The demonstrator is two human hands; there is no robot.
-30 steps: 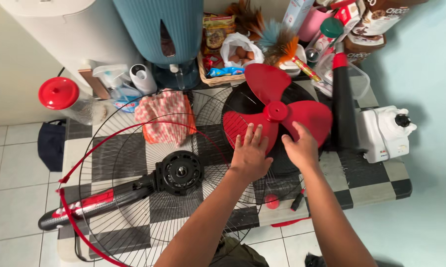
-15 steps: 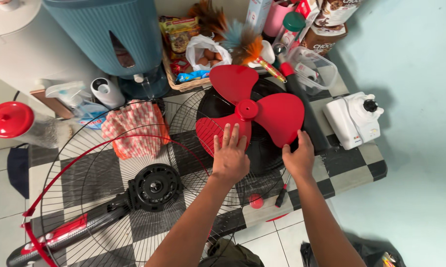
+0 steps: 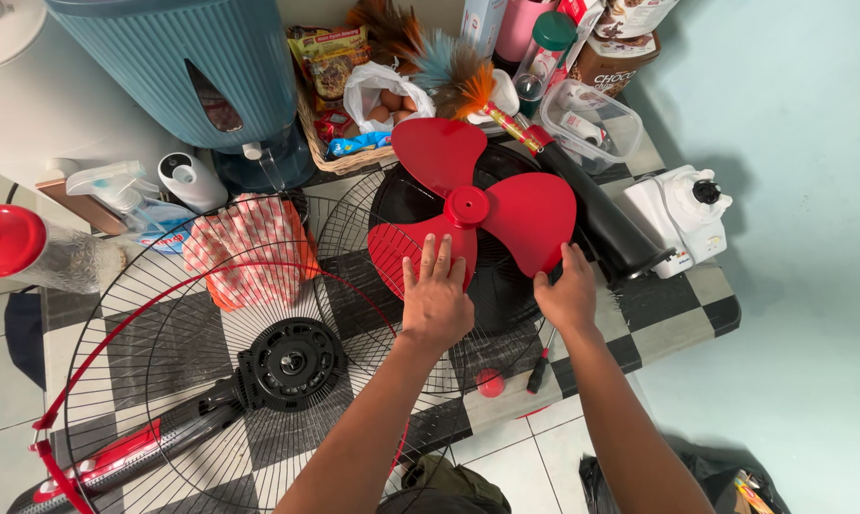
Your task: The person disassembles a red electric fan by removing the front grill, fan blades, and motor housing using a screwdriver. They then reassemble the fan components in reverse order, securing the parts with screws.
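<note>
A red three-bladed fan blade [image 3: 478, 205] lies on a black round wire guard [image 3: 506, 286] on the checkered table. My left hand [image 3: 437, 297] rests flat on the lower left blade, fingers spread. My right hand [image 3: 568, 290] touches the edge of the lower right blade and the guard beneath it. To the left lies the other wire guard [image 3: 163, 381] with the black motor hub [image 3: 292, 362] and the fan's stand.
A red-and-white cloth [image 3: 249, 249] lies on the left guard. A black tube [image 3: 597, 214], a white appliance [image 3: 687, 217], a screwdriver [image 3: 541, 366], a spray bottle [image 3: 125, 195], a basket of packets [image 3: 349, 114] and a blue-grey dispenser [image 3: 182, 67] crowd the table.
The view has shifted nearer and to the right. My left hand has slid onto the lower left blade and my right hand has moved to the right blade's edge.
</note>
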